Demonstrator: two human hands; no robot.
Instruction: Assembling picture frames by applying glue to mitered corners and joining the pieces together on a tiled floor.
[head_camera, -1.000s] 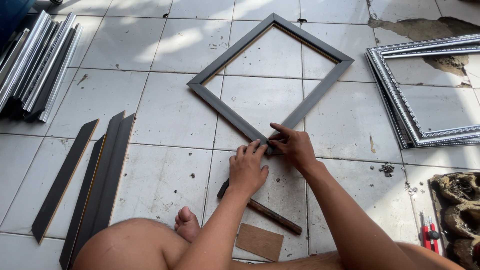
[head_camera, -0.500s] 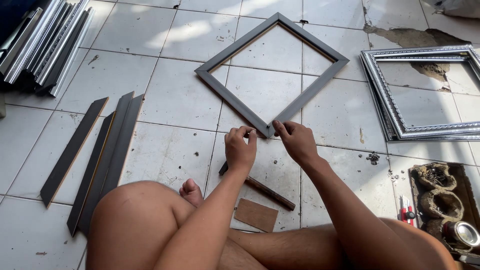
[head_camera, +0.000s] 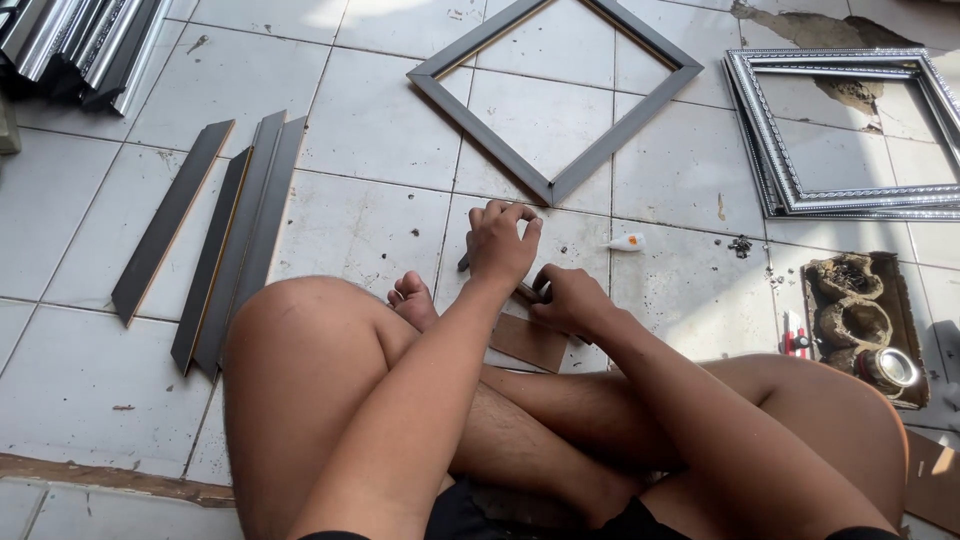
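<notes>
My left hand (head_camera: 500, 245) rests with bent fingers on the tiled floor just below the near corner of a grey picture frame (head_camera: 480, 132); nothing shows in it. A dark stick-like tool (head_camera: 463, 264) lies under that hand, and my right hand (head_camera: 572, 300) is closed around its other end. A brown cardboard piece (head_camera: 530, 342) lies right beside my right hand. My bare knees and a foot fill the foreground.
A small white glue tube (head_camera: 627, 241) and a pile of tiny metal bits (head_camera: 740, 245) lie to the right. Silver frames (head_camera: 790, 200) are stacked at the right, dark moulding strips (head_camera: 240, 230) at the left, more mouldings (head_camera: 80, 40) top left, a cluttered tray (head_camera: 815, 300) at right.
Both hands have pulled back from the grey frame's corner toward my legs. My right hand has closed on the dark tool. The view has tilted down.
</notes>
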